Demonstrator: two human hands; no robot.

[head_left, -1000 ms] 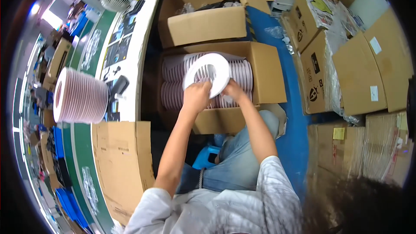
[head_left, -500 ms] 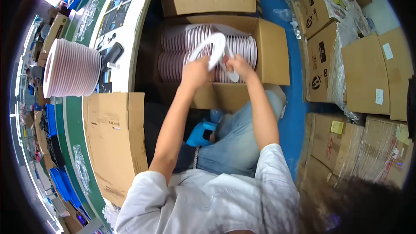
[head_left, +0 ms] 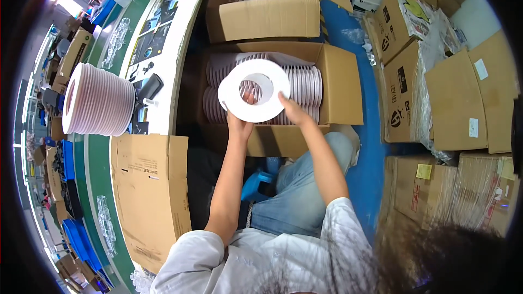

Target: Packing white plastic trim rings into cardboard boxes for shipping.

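Observation:
Above an open cardboard box, I hold a white ring-shaped flange (head_left: 279,79) with a short tube round its centre hole. My left hand (head_left: 241,122) grips it from below, and its fingers show through the hole. My right hand (head_left: 293,111) pinches the lower right of the rim. Beneath it, the cardboard box (head_left: 343,84) is packed with rows of similar white flanges (head_left: 305,84) standing on edge. The flange hides part of these rows.
A stack of white flanges (head_left: 101,99) lies sideways on the white bench (head_left: 168,65) at left, beside a black device (head_left: 150,88). Another open box (head_left: 269,19) stands beyond mine. Cartons (head_left: 457,98) line the right side, and a blue stool (head_left: 256,187) shows by my legs.
The flange has turned from a tilted, edge-on pose to face up towards me. My left hand has shifted under it, while my right hand has moved to its rim.

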